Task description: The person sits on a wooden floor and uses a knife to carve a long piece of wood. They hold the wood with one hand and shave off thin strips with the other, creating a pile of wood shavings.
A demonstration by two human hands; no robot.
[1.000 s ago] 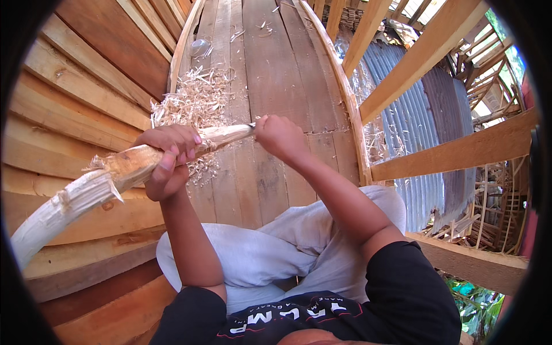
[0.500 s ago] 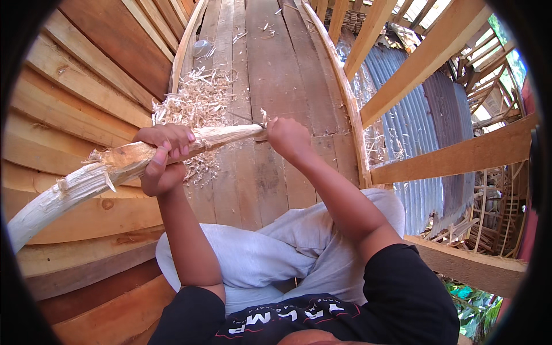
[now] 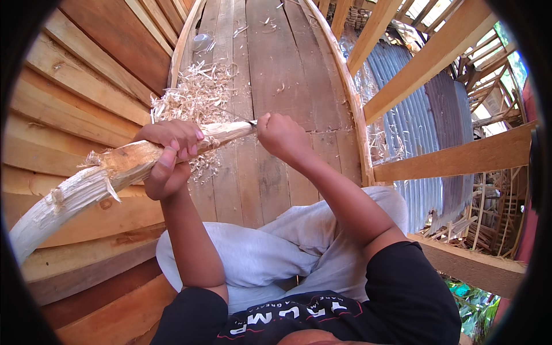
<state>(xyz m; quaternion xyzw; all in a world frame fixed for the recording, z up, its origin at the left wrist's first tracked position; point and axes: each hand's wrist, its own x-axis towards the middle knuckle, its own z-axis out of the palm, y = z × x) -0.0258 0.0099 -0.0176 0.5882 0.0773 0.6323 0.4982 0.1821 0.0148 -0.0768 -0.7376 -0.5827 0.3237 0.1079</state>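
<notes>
The pole [image 3: 129, 161], likely stiff, is aptly clasped behind its taper by the left hand [image 3: 171, 140]. A knife [image 3: 252, 122] is held by the right hand [image 3: 283, 136].

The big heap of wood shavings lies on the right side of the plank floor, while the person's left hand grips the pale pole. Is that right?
Not quite: the head view shows the big heap of wood shavings on the left side of the plank floor. The left hand does grip the pale pole.
</notes>
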